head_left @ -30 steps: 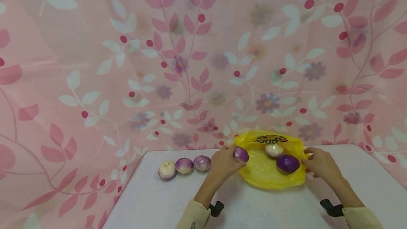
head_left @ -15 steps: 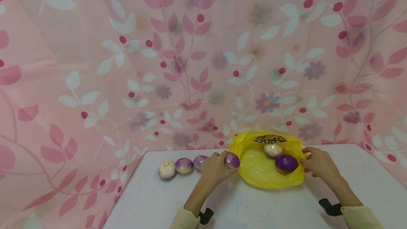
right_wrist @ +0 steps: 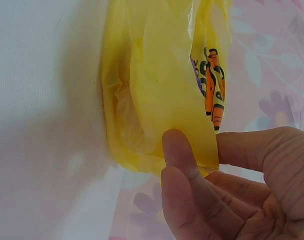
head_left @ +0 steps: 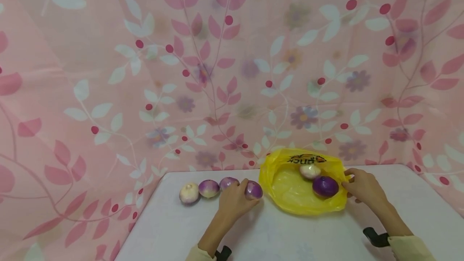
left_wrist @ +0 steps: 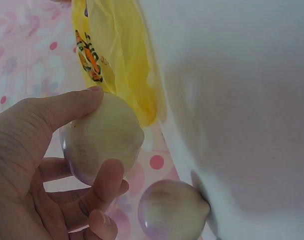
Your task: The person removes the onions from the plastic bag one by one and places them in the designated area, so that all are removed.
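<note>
My left hand (head_left: 232,202) grips a purple-and-white turnip (head_left: 253,190) just left of the yellow plastic bag (head_left: 293,202). In the left wrist view, thumb and fingers hold this turnip (left_wrist: 99,137) with its pale, pointed end showing. At the bag's right edge, my right hand (head_left: 366,186) pinches the plastic; the right wrist view shows the yellow film (right_wrist: 166,100) between thumb and fingers. The bag's mouth faces me. Inside lie a mostly white turnip (head_left: 309,171) and a deep purple turnip (head_left: 325,186), touching or nearly so.
Left of my left hand, a pale turnip (head_left: 189,193), a purple-and-white turnip (head_left: 209,189) and another turnip (head_left: 228,183), partly covered by the hand, stand in a row. They rest on the white tabletop (head_left: 282,237). Behind hangs a pink floral curtain (head_left: 217,92).
My left hand has drawn back from the bag's mouth, leftward and slightly toward me, with the turnip still held. My right hand keeps its hold on the bag's edge.
</note>
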Motion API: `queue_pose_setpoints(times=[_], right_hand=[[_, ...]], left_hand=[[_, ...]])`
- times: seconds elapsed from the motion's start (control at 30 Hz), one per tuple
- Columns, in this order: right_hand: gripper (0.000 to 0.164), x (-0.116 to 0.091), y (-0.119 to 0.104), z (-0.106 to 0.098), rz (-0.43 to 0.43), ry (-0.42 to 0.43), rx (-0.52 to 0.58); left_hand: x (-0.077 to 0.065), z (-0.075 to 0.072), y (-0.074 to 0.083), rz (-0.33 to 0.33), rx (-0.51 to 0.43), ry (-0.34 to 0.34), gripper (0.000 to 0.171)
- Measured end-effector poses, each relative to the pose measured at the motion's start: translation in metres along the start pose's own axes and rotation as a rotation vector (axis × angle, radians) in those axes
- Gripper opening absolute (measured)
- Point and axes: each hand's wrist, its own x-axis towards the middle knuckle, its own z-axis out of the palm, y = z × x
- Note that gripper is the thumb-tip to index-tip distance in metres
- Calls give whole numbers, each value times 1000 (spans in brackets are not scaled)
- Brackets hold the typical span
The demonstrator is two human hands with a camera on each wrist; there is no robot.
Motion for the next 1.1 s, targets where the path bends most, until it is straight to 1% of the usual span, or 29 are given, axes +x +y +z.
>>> queue_pose_setpoints(times=[0.13, 0.23, 0.4, 0.53, 0.67, 0.8, 1.0, 1.1], right_hand=[[52, -1, 0, 0, 0, -5, 8], [52, -1, 0, 0, 2, -6, 12], [52, -2, 1, -1, 0, -7, 19], [52, -2, 1, -1, -3, -8, 18], [53, -1, 3, 0, -1, -10, 21], [53, 0, 4, 1, 1, -12, 19], [52, 0, 4, 0, -10, -4, 21], [52, 0, 4, 0, -15, -3, 25]], left_hand=[[-9, -1, -7, -6, 53, 24, 62], [-14, -2, -12, -23, 79, 26, 63], [-25, -3, -21, -61, 91, 20, 61], [-32, -3, -28, -75, 81, 18, 59], [-38, -4, -33, -103, 74, -4, 62], [-41, -6, -35, -136, 97, -17, 62], [-46, -6, -38, -161, 117, 3, 56], [-49, -5, -40, -166, 117, 9, 57]])
